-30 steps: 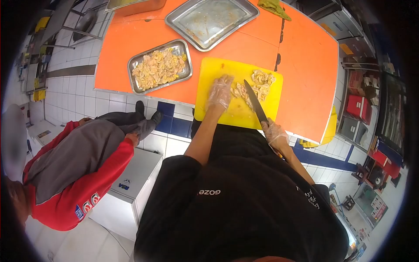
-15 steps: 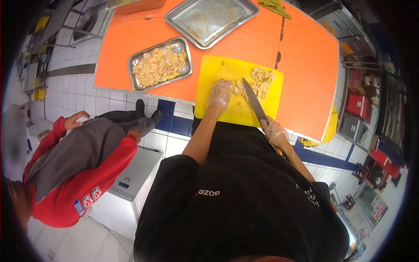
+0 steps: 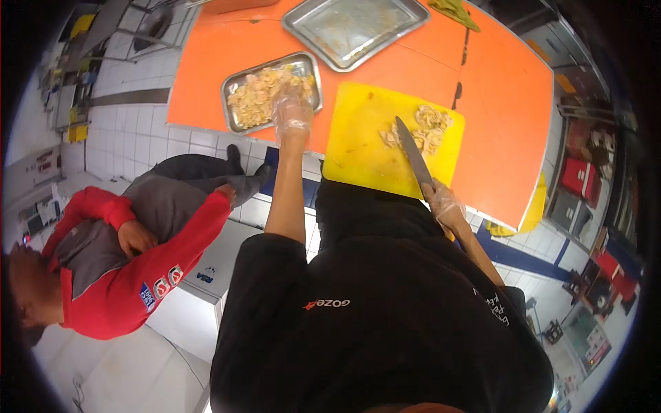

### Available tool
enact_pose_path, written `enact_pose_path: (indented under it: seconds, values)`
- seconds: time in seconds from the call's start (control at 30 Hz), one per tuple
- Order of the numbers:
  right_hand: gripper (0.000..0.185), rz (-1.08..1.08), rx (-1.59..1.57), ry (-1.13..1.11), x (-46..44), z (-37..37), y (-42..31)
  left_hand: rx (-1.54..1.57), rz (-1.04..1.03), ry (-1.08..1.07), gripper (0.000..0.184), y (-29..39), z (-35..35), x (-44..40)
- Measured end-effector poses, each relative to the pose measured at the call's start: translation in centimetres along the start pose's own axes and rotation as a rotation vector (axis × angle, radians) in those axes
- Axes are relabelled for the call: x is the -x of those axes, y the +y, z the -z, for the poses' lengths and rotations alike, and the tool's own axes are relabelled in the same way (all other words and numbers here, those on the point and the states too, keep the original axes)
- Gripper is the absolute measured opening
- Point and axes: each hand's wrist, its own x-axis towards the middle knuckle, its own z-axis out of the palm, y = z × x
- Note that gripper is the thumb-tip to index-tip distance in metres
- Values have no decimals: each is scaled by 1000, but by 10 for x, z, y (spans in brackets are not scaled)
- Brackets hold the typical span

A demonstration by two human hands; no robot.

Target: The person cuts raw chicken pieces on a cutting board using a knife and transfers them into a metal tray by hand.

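My left hand (image 3: pixel 292 113), in a clear plastic glove, is over the right part of a small metal tray (image 3: pixel 317 86). Its fingers reach the chopped cooked meat (image 3: pixel 255 98), which looks like chicken; they are blurred, so their grip is unclear. In my gloved right hand (image 3: pixel 445 205) is the handle of a large kitchen knife (image 3: pixel 412 149). The blade lies slanted over the yellow cutting board (image 3: pixel 361 148), its tip pointing away from me. Beside the blade, mostly to its right, sits a smaller pile of meat pieces (image 3: pixel 432 129).
A larger metal tray (image 3: pixel 354 31) with residue stands at the back of the orange table (image 3: pixel 509 131). A yellow-green cloth (image 3: pixel 454 12) lies at the far edge. To my left is a person in red sleeves (image 3: pixel 186 268), near a white cabinet (image 3: pixel 186 320).
My left hand has moved left from the cutting board to the small tray. Less meat lies left of the blade. My right hand still holds the knife. The person's arm has shifted.
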Motion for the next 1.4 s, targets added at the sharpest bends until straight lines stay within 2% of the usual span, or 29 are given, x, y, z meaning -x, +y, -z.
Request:
enact_pose_path:
  seconds: [0.07,0.1,0.17,0.2,0.3,0.37,0.4,0.47,0.5,0.57,0.6,0.67,0.7,0.77,0.8,0.87,0.9,0.97,1.0,1.07,1.1,1.17,1.2,1.27,1.33,1.4]
  values:
    - [58,4,-12,53,-9,-7,12,-71,-52,-62,29,12,-23,9]
    - [59,25,-13,90,-9,-13,18,479,175,-205,36,23,-44,29]
    - [59,17,-53,92,-6,-11,18,631,70,-435,44,57,-65,52]
    - [59,18,-87,90,-4,-10,18,224,-258,-506,46,80,-65,65]
    - [59,33,-72,112,-9,-19,28,183,-240,-597,40,111,-98,96]
    - [58,5,-78,104,-4,-18,26,142,-96,-733,39,114,-115,103]
    - [57,-12,-82,94,-2,-16,23,143,-98,-733,39,111,-119,107]
    - [55,-3,-87,84,5,-10,18,368,17,-547,35,108,-115,103]
    - [54,4,-91,68,7,-8,17,366,14,-547,35,106,-112,101]
    - [54,-9,-90,64,6,-10,19,530,357,-573,37,109,-94,92]
    - [54,-20,-85,61,4,-10,19,527,353,-568,37,108,-89,88]
    - [55,20,-90,84,0,-14,25,932,641,-608,39,104,-83,81]
    - [56,52,-94,105,-1,-14,27,928,636,-603,39,97,-77,77]
    - [57,35,-104,81,1,-7,20,518,311,-673,36,83,-69,75]
    - [58,13,-111,56,2,-6,19,517,306,-679,36,83,-71,78]
    - [58,28,-102,77,3,-8,22,579,27,-474,30,85,-75,89]
    - [58,49,-86,101,2,-8,24,581,22,-480,30,88,-79,94]
    - [57,64,-103,96,3,-10,27,155,-392,-410,27,105,-73,99]
    - [55,86,-110,91,3,-10,30,162,-397,-417,27,105,-81,100]
    - [54,67,-101,84,-1,-13,34,-31,-312,-640,31,100,-108,100]
    - [54,60,-93,78,-2,-13,35,-26,-309,-639,31,94,-113,100]
    - [53,37,-101,78,5,-6,28,225,-125,-555,26,80,-110,94]
    - [53,16,-113,78,7,-4,24,216,-119,-546,26,76,-109,92]
    - [52,66,-135,122,3,-12,35,561,239,-558,20,63,-92,77]
    - [53,142,-163,155,-1,-15,33,625,314,-434,19,59,-56,56]
    - [56,55,-126,111,6,-4,23,701,376,-313,19,52,-24,29]
